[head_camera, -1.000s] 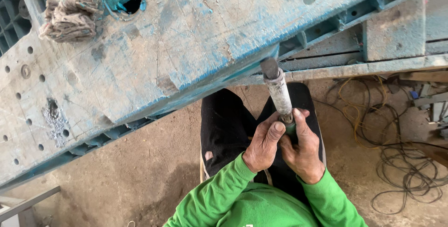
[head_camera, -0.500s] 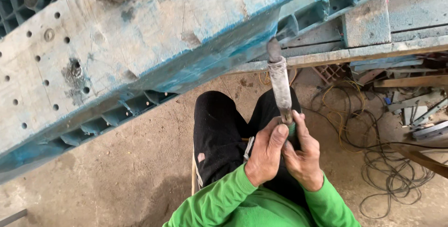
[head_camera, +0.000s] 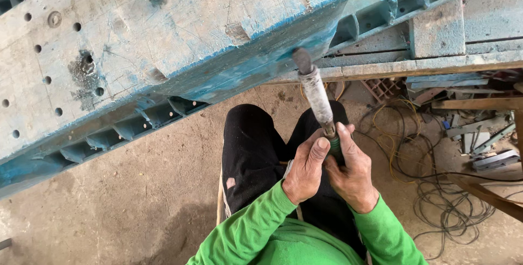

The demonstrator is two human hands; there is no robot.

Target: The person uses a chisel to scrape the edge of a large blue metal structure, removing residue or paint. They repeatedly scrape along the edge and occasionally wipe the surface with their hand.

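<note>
The upper half of the frame, from the upper left down to the centre, is filled by a large blue-painted panel (head_camera: pixel 180 31), worn pale, pierced with rows of small holes and ribbed along its lower edge. The lower left is taken up by a bare concrete floor (head_camera: pixel 109 205). At the upper right, a grey block (head_camera: pixel 439 32) is seen resting on a long wooden plank (head_camera: pixel 414 68) that runs to the right edge. Below that, at the right of the frame, loose cables (head_camera: pixel 436 199) are spread over the floor near scattered scrap pieces (head_camera: pixel 485 145).

At the lower centre, the person's black trousers and green sleeves are seen. A long dust-caked tool (head_camera: pixel 316 95) with a green grip is held upright just right of centre, slightly tilted to the left, its dark upper tip set against the lower edge of the panel. The left hand (head_camera: pixel 305 168) is wrapped around the tool's lower part, thumb laid upward along it. The right hand (head_camera: pixel 351 173) is closed around the green grip from the other side, fingers pressed together, touching the left hand.
</note>
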